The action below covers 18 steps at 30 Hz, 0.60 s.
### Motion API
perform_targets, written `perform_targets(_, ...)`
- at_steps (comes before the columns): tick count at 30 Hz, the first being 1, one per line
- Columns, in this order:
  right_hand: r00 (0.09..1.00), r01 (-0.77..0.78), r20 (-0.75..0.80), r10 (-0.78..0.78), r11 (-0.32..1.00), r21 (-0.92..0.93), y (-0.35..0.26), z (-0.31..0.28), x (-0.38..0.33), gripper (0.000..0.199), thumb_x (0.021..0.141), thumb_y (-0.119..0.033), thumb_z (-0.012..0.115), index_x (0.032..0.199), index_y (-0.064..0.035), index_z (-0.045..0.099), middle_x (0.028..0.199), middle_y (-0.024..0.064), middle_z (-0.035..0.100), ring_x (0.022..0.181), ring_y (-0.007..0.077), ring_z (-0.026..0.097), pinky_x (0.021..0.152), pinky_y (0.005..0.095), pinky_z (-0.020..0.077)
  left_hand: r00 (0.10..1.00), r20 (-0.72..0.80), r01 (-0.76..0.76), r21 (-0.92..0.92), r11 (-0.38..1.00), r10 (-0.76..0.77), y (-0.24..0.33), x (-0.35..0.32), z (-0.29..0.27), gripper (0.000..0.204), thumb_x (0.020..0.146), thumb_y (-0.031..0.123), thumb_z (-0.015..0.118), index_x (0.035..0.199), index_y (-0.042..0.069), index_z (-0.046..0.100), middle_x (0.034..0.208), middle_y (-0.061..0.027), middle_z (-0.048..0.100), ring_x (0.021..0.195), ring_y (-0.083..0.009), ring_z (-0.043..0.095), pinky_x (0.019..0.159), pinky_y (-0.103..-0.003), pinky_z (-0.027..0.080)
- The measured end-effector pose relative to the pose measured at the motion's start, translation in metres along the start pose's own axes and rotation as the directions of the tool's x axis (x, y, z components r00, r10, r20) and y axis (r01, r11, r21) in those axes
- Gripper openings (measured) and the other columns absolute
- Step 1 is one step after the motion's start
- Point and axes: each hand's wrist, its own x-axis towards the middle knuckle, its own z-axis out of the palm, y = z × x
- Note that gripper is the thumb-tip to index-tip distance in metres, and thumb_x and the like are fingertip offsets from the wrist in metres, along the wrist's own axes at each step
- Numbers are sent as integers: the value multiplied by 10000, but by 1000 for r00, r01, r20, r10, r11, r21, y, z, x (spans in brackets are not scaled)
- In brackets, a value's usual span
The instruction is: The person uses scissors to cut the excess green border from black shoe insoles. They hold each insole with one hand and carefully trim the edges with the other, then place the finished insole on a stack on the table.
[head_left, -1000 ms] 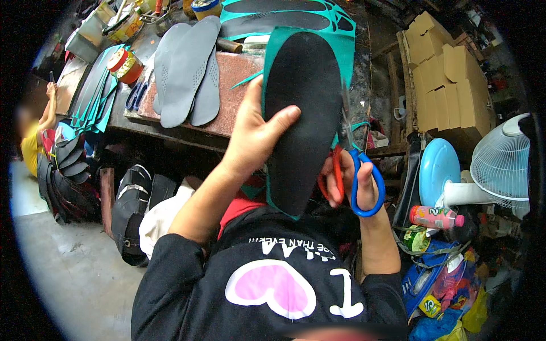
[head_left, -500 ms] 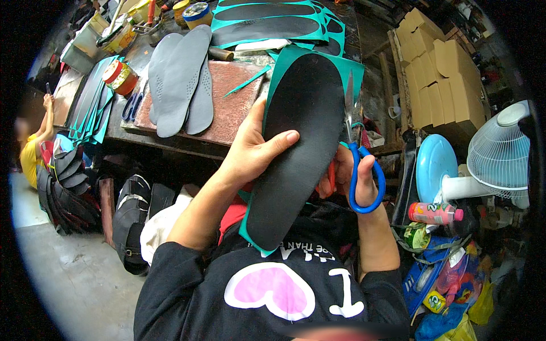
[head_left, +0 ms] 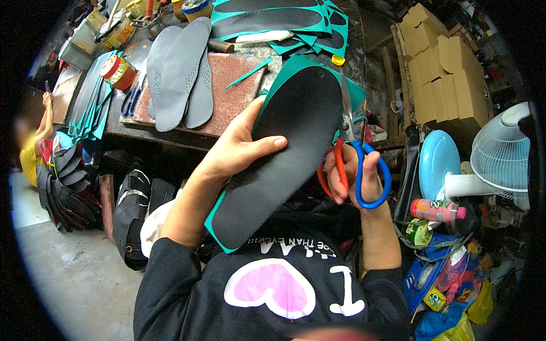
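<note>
My left hand [head_left: 242,145] grips a black insole [head_left: 290,136] by its left side, the thumb lying on top and the fingers hidden beneath. Green sheet [head_left: 354,94] backs the insole and sticks out past its edge at the toe and heel. In my right hand [head_left: 341,176] is a pair of scissors [head_left: 348,132] with one red and one blue handle loop. Its blades point away from me, along the insole's right edge, over the green margin. Grey insoles [head_left: 177,74] lie stacked on a reddish board [head_left: 236,85] beyond my left hand.
More black insole shapes on green sheet [head_left: 273,23] are piled at the back of the bench. A red-lidded jar [head_left: 118,72] and dark-handled scissors [head_left: 132,101] stand left. Right are cartons [head_left: 443,79], a fan [head_left: 500,153] and a bottle [head_left: 437,210]. A person in yellow [head_left: 29,159] sits far left.
The insole has turned, its heel end swinging left. The scissors are spread wider, with the red loop now in plain sight. A small yellow round object shows beyond the blades.
</note>
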Motion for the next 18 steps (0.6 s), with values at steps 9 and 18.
perform_targets(9,999,-38,36,39,999,-21,-4,-2,-6,1017,678,-905,240,990,32,484,519,9,473,429,110,470,438,213,407,990,122,53,102,993,-65,3,-7,-15,700,772,119,737,1352,-39,377,1270,-100,507,1174,-165,462,1019,-293,342)
perform_targets(18,981,-166,99,166,986,-9,-7,-20,-27,897,733,-830,355,936,35,476,468,-22,445,331,62,378,332,175,312,929,276,256,-6,967,-245,10,-6,-45,704,764,97,739,1360,-12,381,1236,-89,542,1124,-144,493,1000,-288,364)
